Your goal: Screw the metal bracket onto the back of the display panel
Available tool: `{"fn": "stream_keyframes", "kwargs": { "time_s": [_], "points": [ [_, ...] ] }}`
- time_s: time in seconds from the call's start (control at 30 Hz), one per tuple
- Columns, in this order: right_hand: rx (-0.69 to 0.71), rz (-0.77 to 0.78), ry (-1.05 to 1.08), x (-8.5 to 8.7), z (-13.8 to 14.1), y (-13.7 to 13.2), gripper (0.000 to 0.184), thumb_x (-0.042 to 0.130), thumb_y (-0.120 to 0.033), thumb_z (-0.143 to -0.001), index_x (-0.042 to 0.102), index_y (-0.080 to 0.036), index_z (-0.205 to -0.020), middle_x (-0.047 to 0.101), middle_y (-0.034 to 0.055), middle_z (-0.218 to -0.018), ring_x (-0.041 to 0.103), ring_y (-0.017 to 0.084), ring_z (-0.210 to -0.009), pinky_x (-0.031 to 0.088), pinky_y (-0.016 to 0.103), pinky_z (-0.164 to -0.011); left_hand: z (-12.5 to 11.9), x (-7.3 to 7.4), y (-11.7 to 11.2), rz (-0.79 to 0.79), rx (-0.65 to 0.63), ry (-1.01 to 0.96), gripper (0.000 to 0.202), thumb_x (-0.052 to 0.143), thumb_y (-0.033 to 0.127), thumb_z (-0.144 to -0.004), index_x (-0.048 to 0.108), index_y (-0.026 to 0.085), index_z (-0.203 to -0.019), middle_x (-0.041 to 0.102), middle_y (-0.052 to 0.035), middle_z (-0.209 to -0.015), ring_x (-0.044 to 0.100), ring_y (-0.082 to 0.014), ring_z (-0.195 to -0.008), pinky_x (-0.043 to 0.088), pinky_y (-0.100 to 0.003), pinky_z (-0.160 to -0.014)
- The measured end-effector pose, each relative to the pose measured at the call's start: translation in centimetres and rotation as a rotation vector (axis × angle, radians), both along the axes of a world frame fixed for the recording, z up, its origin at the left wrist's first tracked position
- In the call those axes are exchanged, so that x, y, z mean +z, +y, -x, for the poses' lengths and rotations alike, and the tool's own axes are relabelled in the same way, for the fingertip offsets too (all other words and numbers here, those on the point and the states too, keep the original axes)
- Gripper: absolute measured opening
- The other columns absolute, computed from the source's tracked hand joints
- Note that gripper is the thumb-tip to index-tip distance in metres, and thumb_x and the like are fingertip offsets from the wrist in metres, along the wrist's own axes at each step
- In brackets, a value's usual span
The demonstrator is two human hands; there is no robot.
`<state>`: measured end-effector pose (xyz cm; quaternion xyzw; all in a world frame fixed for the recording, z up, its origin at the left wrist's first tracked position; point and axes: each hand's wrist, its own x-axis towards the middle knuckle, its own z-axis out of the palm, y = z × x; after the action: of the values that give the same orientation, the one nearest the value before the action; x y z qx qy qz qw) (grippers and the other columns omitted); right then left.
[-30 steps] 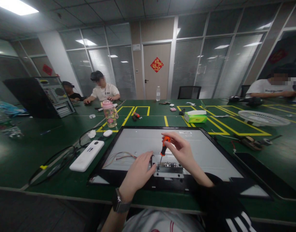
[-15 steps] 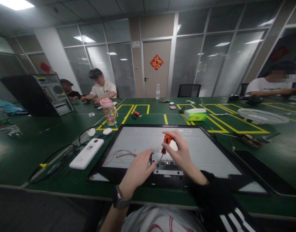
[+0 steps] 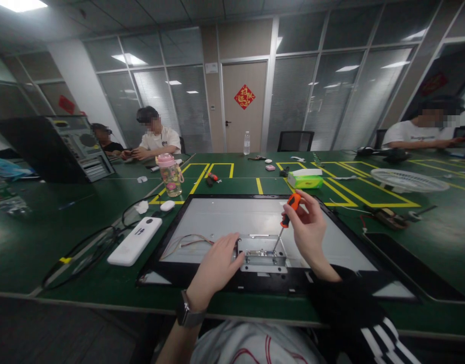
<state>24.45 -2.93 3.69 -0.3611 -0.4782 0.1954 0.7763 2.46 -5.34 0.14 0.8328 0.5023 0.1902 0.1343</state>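
Note:
A flat display panel (image 3: 217, 215) with a black frame lies face down or back up, I cannot tell which, in front of me. On its near middle sits a metal bracket (image 3: 268, 269) with a hinge-like bar. My right hand (image 3: 310, 227) grips an orange and black screwdriver (image 3: 292, 203), tilted, its tip down at the right part of the bracket. My left hand (image 3: 219, 260) rests at the bracket's left edge, fingers stretched out. Thin wires (image 3: 190, 237) lie on the panel left of that hand.
Left of the panel are a white power bank (image 3: 136, 241), black cables (image 3: 81, 255) and a pink-lidded bottle (image 3: 171, 177). A green tissue pack (image 3: 306, 179) stands behind it; a black slab (image 3: 410, 265) lies right. A computer case (image 3: 54, 149) stands far left. Several people sit around the table.
My right hand has moved the screwdriver to the right, from the bracket's left part to its right part. My left hand has stayed in place.

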Motion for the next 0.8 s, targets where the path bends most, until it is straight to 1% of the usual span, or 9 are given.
{"fn": "stream_keyframes", "kwargs": {
  "time_s": [0.07,0.2,0.3,0.47,0.67,0.8],
  "points": [
    [-0.024,0.01,-0.048,-0.5,-0.7,0.1,0.037,0.075,-0.028,-0.075,0.063,-0.026,-0.109,0.059,-0.0018,-0.088,0.06,0.011,-0.061,0.056,0.027,-0.056,0.0,0.1,0.0,-0.002,0.003,0.013,0.049,0.044,0.036,-0.097,0.045,0.013,-0.14,0.051,-0.0142,-0.144,0.047,-0.0256,-0.132,0.033,-0.042,-0.113],
    [-0.013,0.016,-0.09,-1.2,-1.1,0.2,0.034,0.076,-0.027,-0.074,0.063,-0.025,-0.105,0.059,-0.002,-0.086,0.058,0.011,-0.061,0.055,0.027,-0.055,-0.1,0.1,-0.1,-0.008,0.002,0.043,0.05,0.044,0.035,-0.097,0.045,0.011,-0.14,0.05,-0.0148,-0.144,0.046,-0.0257,-0.133,0.032,-0.041,-0.114],
    [-0.004,0.016,-0.135,-1.3,-0.9,0.1,0.033,0.075,-0.028,-0.075,0.063,-0.025,-0.106,0.058,-0.0017,-0.086,0.057,0.011,-0.061,0.054,0.028,-0.056,0.0,0.0,-0.1,-0.02,-0.002,0.047,0.048,0.044,0.035,-0.097,0.046,0.013,-0.14,0.051,-0.0141,-0.144,0.047,-0.0251,-0.133,0.033,-0.041,-0.114],
    [0.008,0.014,-0.198,-1.5,-0.5,0.1,0.033,0.073,-0.028,-0.077,0.061,-0.024,-0.107,0.058,-0.0015,-0.085,0.056,0.012,-0.062,0.053,0.03,-0.06,0.1,-0.3,0.1,-0.029,-0.003,0.036,0.05,0.044,0.035,-0.097,0.045,0.011,-0.14,0.051,-0.015,-0.144,0.047,-0.026,-0.133,0.033,-0.043,-0.113],
    [0.003,0.008,-0.237,-2.0,-0.4,0.2,0.032,0.074,-0.029,-0.077,0.061,-0.024,-0.107,0.06,0.0006,-0.092,0.056,0.012,-0.065,0.052,0.03,-0.063,0.1,-0.4,0.2,-0.026,-0.005,0.023,0.049,0.044,0.036,-0.097,0.045,0.012,-0.14,0.051,-0.0145,-0.144,0.047,-0.0259,-0.133,0.034,-0.044,-0.113],
    [0.021,0.019,-0.244,-2.0,-0.3,-0.1,0.032,0.073,-0.028,-0.078,0.061,-0.025,-0.107,0.06,0.0007,-0.091,0.057,0.013,-0.067,0.052,0.031,-0.065,0.1,-0.4,0.2,-0.031,-0.01,0.016,0.049,0.044,0.036,-0.097,0.045,0.012,-0.14,0.051,-0.0145,-0.143,0.047,-0.0258,-0.133,0.034,-0.044,-0.113]
  ]
}}
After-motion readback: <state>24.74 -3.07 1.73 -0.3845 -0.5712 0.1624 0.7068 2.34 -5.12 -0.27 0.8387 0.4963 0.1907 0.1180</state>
